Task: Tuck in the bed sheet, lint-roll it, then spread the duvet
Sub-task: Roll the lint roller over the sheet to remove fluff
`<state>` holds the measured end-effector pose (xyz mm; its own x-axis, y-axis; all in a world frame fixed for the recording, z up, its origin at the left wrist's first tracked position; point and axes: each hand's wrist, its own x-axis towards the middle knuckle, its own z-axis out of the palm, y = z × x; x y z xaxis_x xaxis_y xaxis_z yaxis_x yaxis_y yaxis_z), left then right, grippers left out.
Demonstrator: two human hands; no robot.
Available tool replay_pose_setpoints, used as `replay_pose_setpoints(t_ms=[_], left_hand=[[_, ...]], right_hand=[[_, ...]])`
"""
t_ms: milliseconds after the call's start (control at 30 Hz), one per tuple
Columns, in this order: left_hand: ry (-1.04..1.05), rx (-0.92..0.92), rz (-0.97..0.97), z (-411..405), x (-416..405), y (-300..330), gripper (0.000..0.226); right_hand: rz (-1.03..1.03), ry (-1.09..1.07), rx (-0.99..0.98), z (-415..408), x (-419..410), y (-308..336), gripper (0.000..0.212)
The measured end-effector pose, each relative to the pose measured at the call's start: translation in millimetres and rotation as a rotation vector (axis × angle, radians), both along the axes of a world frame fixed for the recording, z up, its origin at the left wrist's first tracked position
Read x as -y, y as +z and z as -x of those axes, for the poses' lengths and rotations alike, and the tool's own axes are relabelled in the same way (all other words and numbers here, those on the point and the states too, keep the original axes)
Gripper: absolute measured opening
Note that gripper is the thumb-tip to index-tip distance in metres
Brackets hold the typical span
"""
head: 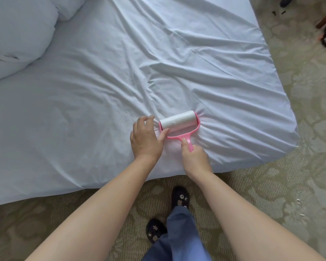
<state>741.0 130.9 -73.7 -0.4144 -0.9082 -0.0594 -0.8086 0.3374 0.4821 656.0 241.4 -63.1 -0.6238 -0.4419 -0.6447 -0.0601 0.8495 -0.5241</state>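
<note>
**Lint roller set down on the sheet, rolling under way**

The bed sheet covers the mattress and hangs over the near edge and the corner, though its middle is creased with long folds running toward the roller. That puts the work, as I judge it, in the second step: the tucking looks done on the sides in view, and the duvet lies bunched at the far left of the bed, not yet spread.

The pink lint roller lies on the sheet near the front edge, its white roll flat against the cloth, which puckers around it. The right hand grips the handle, fingers curled round it and thumb laid along the top. The left hand rests just beside the roll's left end, fingers loosely bent, thumb touching the frame and holding nothing itself; it seems to steady the tool or pin the cloth.

The next move likely calls for a firm push away across the creases, with the left hand keeping the sheet taut so the cloth does not bunch ahead of the roll.
</note>
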Motion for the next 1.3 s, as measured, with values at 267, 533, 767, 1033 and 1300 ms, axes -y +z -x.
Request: replay_pose_setpoints(t_ms=[267,533,767,1033,1300], left_hand=[[0.023,0.036,0.028,22,43,-7,0.042],[0.071,0.120,0.038,39,73,-16,0.038],[0.071,0.237,-0.019,39,69,-9,0.047],[0.018,0.300,-0.129,20,19,10,0.045],[-0.025,0.320,-0.252,-5,-30,31,0.037]], right_hand=[[0.017,0.033,0.010,28,54,-7,0.062],[0.024,0.030,0.028,44,94,-13,0.063],[0.025,0.039,0.010,41,91,-11,0.066],[-0.003,0.043,-0.016,16,32,-2,0.068],[-0.037,0.013,-0.008,-13,-30,5,0.067]])
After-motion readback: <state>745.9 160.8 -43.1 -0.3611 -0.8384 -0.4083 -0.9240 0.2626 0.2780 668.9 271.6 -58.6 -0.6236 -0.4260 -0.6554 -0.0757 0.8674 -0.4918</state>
